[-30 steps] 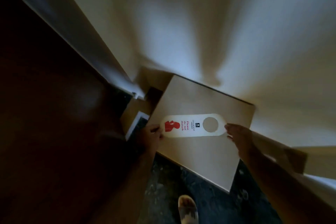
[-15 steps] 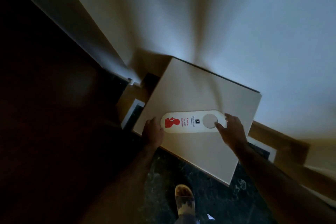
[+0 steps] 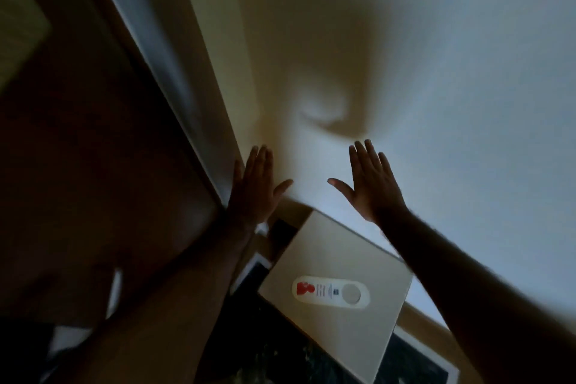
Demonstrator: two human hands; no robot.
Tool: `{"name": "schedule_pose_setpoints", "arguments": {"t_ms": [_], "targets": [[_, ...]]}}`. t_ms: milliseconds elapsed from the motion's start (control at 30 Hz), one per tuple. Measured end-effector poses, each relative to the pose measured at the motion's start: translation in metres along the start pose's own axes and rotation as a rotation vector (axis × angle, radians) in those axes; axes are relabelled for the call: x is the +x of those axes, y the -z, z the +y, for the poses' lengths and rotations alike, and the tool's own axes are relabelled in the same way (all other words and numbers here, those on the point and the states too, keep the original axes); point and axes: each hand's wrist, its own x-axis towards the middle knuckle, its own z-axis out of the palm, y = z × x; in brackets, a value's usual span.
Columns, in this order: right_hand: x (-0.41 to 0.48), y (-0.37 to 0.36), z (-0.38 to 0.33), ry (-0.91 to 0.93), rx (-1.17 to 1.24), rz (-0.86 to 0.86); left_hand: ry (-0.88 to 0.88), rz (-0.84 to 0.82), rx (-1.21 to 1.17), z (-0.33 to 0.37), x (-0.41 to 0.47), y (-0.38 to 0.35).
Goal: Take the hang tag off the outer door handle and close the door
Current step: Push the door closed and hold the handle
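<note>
Hands first: the left hand (image 3: 254,186) is raised with its palm flat and fingers spread, empty, at the corner where the pale wall (image 3: 405,56) meets the dark door (image 3: 78,181). Whether it presses on the wall or hangs just off it cannot be told. The right hand (image 3: 369,182) is also raised, fingers splayed wide and holding nothing, in front of the wall to the right of the left hand; the two are near each other but apart.

Below the hands, a light square counter (image 3: 336,259) stands against the wall. The tag (image 3: 331,292) lies flat on the counter, near its front edge, with its red figure toward the door side and its round hole toward the right. It is well apart from both hands. The right forearm crosses above the counter's right corner. Dark marbled floor (image 3: 280,358) shows in front of the counter.
</note>
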Motion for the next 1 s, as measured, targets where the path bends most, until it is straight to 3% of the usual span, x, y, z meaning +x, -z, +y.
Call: {"name": "schedule_pose_setpoints", "arguments": {"t_ms": [200, 500, 733, 1000], "targets": [[0.051, 0.186, -0.039, 0.083, -0.089, 0.215, 0.035, 0.187, 0.035, -0.002, 0.054, 0.19], [0.065, 0.365, -0.081, 0.191, -0.231, 0.48, 0.07, 0.401, 0.141, -0.011, 0.066, 0.372], [0.05, 0.424, -0.107, 0.236, -0.22, 0.586, 0.062, 0.492, 0.173, -0.009, 0.054, 0.439], [0.036, 0.421, -0.124, 0.318, -0.108, 0.59, 0.031, 0.501, 0.315, -0.009, 0.045, 0.488]]}}
